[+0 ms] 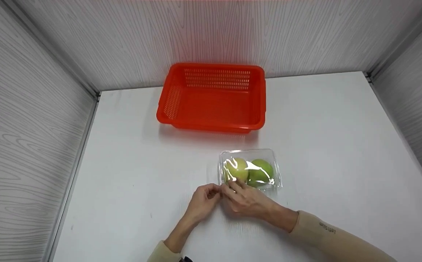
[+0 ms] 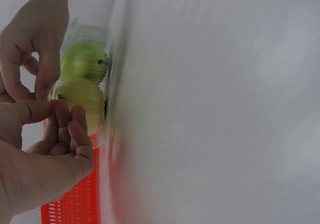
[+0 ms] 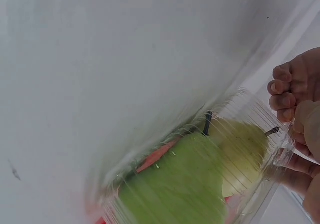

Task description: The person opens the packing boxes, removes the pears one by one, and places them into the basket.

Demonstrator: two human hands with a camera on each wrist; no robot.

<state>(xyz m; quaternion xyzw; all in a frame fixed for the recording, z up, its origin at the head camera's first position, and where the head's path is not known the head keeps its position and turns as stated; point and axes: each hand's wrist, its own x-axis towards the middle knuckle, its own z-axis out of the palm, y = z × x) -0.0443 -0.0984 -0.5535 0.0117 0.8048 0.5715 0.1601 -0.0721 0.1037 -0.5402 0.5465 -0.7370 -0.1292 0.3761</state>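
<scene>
A clear plastic fruit box (image 1: 265, 154) lies on the white table with its lid down. Inside it, a yellowish pear (image 1: 237, 166) lies to the left of a greener pear (image 1: 262, 171), both with dark stems in the right wrist view. At the box's near left corner, my left hand (image 1: 203, 202) pinches the rim between thumb and index finger. My right hand (image 1: 246, 199) grips the same corner from the right, some fingers reaching over the box's front. Both sets of fingertips meet there, partly hiding the edge; the left wrist view shows the left hand (image 2: 47, 159) close up.
A red plastic basket (image 1: 211, 126) with slotted sides stands behind the box, toward the back wall. White wood-grain panels (image 1: 131, 43) enclose the table (image 1: 327, 145) at the back and both sides.
</scene>
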